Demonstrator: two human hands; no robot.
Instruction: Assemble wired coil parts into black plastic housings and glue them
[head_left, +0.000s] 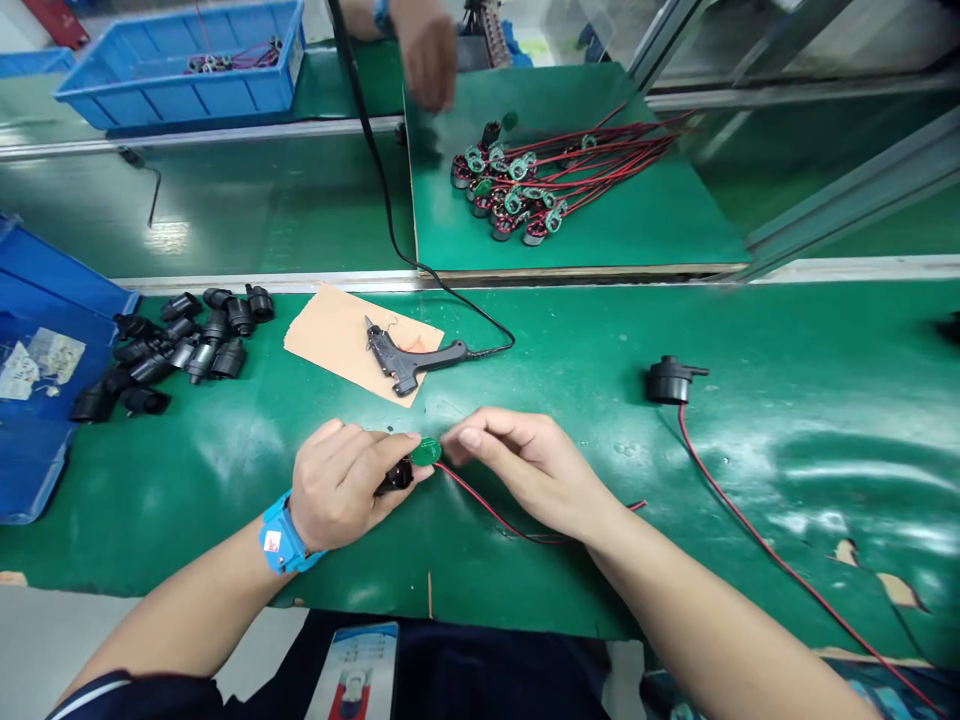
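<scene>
My left hand (337, 480) is closed around a small black cylindrical part (397, 476). A round green circuit board (426, 452) sits at its thumb and fingertips, beside the black part. From the board a thin red and black wire (480, 500) runs right, passing under my right wrist. My right hand (525, 465) is just right of the board, thumb against the curled fingers; anything between them is hidden. Beyond both hands, a black glue gun (409, 360) lies on a piece of tan cardboard (330, 335).
Several black housings (202, 340) are piled left beside a blue bin (45, 300). A black round part (671, 380) with a long red wire lies right. Wired assemblies (517, 190) cover the raised board behind, near another person's hand (427, 55). The glue gun's cord (382, 190) hangs across.
</scene>
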